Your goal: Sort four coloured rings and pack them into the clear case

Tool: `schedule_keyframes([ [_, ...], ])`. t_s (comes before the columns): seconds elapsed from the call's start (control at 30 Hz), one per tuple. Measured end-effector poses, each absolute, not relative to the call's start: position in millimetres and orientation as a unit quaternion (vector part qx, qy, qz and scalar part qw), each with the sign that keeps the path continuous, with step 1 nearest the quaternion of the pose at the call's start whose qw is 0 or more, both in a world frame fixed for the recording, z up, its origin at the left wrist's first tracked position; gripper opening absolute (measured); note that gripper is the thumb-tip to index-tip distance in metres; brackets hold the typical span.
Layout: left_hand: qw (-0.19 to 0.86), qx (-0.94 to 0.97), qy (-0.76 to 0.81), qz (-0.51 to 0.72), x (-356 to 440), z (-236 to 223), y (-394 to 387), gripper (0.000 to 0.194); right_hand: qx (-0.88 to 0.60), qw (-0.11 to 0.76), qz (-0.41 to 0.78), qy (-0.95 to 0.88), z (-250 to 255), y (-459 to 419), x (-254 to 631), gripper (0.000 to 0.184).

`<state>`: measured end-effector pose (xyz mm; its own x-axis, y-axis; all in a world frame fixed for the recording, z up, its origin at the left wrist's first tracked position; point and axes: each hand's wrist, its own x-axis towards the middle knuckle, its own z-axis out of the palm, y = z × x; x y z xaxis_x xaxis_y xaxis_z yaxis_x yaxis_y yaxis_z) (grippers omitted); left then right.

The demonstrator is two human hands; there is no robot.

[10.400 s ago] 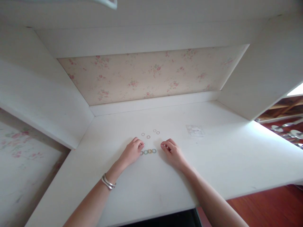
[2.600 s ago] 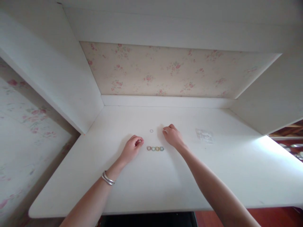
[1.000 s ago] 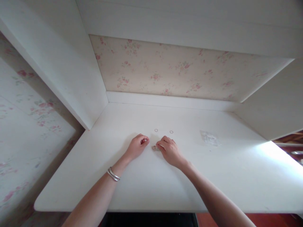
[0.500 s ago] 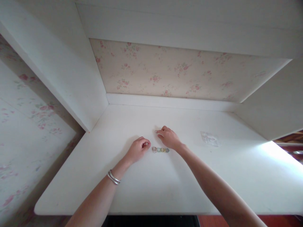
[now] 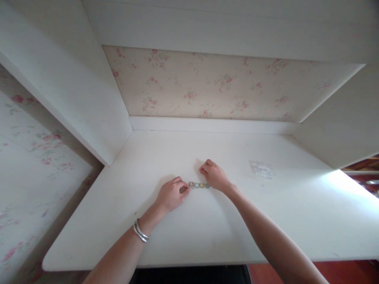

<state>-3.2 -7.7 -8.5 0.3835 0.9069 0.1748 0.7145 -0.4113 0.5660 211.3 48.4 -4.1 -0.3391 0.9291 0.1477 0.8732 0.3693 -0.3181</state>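
Rings [image 5: 202, 185] lie in a short row on our white desk [image 5: 177, 240], between our hands.
Our left hand [image 5: 171, 194] curves with its thumb and forefinger tips nearly meeting at the row's pinkish left end; we cannot tell whether they grip a ring. Our right hand [image 5: 215, 176], fingers curled and almost closed, hovers by the right end, and we cannot see whether it pinches anything.

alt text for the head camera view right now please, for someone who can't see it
Two bare hands work around a row of small pastel-coloured rings on a white desk, the left fingertips at its left end; a clear plastic packet lies to the right.
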Motion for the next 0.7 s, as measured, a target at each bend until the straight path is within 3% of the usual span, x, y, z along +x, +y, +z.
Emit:
schedule_keyframes([
  [0.3,0.183,0.781,0.542,0.250,8,-12,-10,0.019,-0.569,0.354,0.124,-0.732,-4,10,235,0.025],
  [0.7,0.192,0.786,0.536,0.243,11,-12,-8,0.019,-0.577,0.397,0.152,-0.697,-13,-3,246,0.025],
])
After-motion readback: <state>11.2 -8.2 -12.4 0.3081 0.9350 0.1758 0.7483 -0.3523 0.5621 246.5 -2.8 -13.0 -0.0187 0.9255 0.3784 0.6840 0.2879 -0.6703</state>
